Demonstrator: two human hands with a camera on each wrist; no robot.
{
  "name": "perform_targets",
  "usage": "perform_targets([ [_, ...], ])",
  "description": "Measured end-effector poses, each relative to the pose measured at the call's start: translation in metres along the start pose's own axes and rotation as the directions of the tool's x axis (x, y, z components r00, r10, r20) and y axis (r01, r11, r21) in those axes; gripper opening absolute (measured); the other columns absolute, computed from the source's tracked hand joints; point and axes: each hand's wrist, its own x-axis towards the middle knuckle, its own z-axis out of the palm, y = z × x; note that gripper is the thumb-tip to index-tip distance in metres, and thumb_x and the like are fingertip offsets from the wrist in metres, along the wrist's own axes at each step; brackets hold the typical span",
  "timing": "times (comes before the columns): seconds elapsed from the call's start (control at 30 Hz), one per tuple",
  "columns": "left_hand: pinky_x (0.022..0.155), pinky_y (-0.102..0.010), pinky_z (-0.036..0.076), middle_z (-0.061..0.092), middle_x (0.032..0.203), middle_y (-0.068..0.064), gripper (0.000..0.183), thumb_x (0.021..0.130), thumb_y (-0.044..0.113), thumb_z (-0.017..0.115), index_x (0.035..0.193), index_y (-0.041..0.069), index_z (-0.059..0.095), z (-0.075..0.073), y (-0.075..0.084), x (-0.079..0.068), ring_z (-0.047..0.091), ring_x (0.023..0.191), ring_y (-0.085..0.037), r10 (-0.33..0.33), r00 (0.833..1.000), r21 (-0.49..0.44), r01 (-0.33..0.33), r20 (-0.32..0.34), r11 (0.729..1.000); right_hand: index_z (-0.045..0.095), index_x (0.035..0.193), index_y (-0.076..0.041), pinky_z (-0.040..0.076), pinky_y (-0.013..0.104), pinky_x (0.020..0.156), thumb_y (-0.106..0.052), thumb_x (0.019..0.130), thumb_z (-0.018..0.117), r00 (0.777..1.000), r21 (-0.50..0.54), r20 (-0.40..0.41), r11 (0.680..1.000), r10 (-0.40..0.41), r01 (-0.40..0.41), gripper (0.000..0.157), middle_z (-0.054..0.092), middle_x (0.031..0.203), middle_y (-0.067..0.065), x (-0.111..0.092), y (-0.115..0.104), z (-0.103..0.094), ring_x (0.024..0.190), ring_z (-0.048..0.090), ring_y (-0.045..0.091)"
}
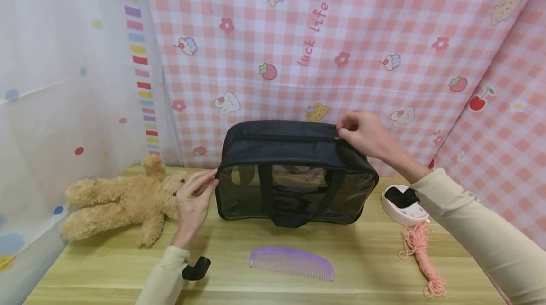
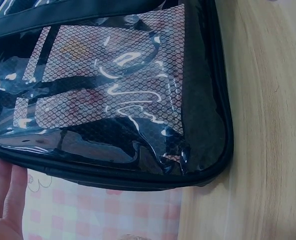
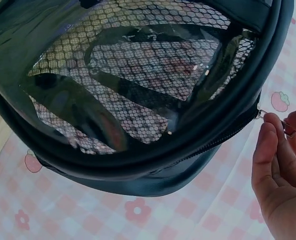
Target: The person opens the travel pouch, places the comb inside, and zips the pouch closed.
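A black toiletry bag (image 1: 294, 153) with clear front and mesh behind stands upright on the wooden table, its strap handle (image 1: 290, 222) hanging down the front. My left hand (image 1: 196, 196) pinches the edge at the bag's left end; in the left wrist view two fingers (image 2: 8, 195) lie behind the black piping. At the top right, my right hand (image 1: 367, 134) holds the small metal zipper pull (image 3: 288, 129) between thumb and fingers. The zipper (image 3: 212, 144) runs along the bag's top, with the slider near its right end.
A tan teddy bear (image 1: 132, 200) lies on its side at the left, close by my left hand. In front of the bag is a purple comb (image 1: 292, 262). To the right are a white oval dish (image 1: 398, 215) and a bundle of pink cord (image 1: 422, 257). Checked cloth (image 1: 273, 34) hangs behind.
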Motion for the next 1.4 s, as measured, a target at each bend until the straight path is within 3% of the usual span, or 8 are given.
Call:
perform_targets([
  [0.43,0.076,-0.022,0.056,0.065,0.102,-0.015,0.027,0.083,-0.012,0.066,0.108,-0.002,0.071,0.000,-0.001,0.001,0.064,0.089,-0.011,0.019,1.000,-0.003,-0.019,0.001,1.000,0.069,0.092,-0.004,0.050,0.037,0.069,-0.012,0.089,0.058,0.997,-0.030,0.080,1.000,-0.003,0.005,0.014,0.067,0.080,0.004,0.010,-0.015,0.003,0.073,0.061,0.018],
  [0.77,0.076,-0.022,0.055,0.065,0.101,-0.018,0.028,0.082,-0.014,0.066,0.107,-0.004,0.071,0.000,0.000,0.001,0.064,0.090,-0.011,0.019,1.000,-0.007,-0.019,-0.004,1.000,0.069,0.090,-0.004,0.050,0.035,0.068,-0.010,0.088,0.058,0.997,-0.017,0.076,1.000,-0.024,0.026,0.013,0.067,0.078,0.003,0.015,-0.024,0.007,0.071,0.061,0.016],
  [0.93,0.076,-0.021,0.055,0.063,0.099,-0.024,0.027,0.080,-0.020,0.064,0.105,-0.011,0.068,0.002,0.013,0.003,0.064,0.089,-0.011,0.038,0.999,-0.019,-0.039,-0.002,0.999,0.070,0.092,-0.003,0.050,0.035,0.068,-0.010,0.089,0.056,0.994,-0.011,0.099,0.999,-0.046,0.047,0.016,0.068,0.077,0.003,0.018,-0.028,0.005,0.071,0.062,0.017],
  [1.07,0.075,-0.021,0.056,0.063,0.097,-0.027,0.025,0.079,-0.022,0.063,0.103,-0.015,0.067,0.004,0.027,0.005,0.065,0.087,-0.012,0.047,0.999,-0.013,-0.047,-0.008,0.999,0.070,0.094,-0.003,0.050,0.036,0.069,-0.013,0.089,0.058,0.992,-0.014,0.126,1.000,-0.018,0.020,0.016,0.068,0.079,0.003,0.021,-0.032,0.005,0.073,0.062,0.017],
  [1.4,0.075,-0.023,0.056,0.063,0.098,-0.024,0.025,0.079,-0.021,0.064,0.103,-0.014,0.068,0.004,0.027,0.006,0.065,0.087,-0.013,0.044,0.999,-0.001,-0.044,-0.005,0.999,0.070,0.093,-0.002,0.046,0.032,0.064,-0.010,0.088,0.055,0.988,0.047,0.154,0.999,0.007,-0.015,0.018,0.068,0.078,0.003,0.031,-0.044,0.010,0.072,0.060,0.018],
])
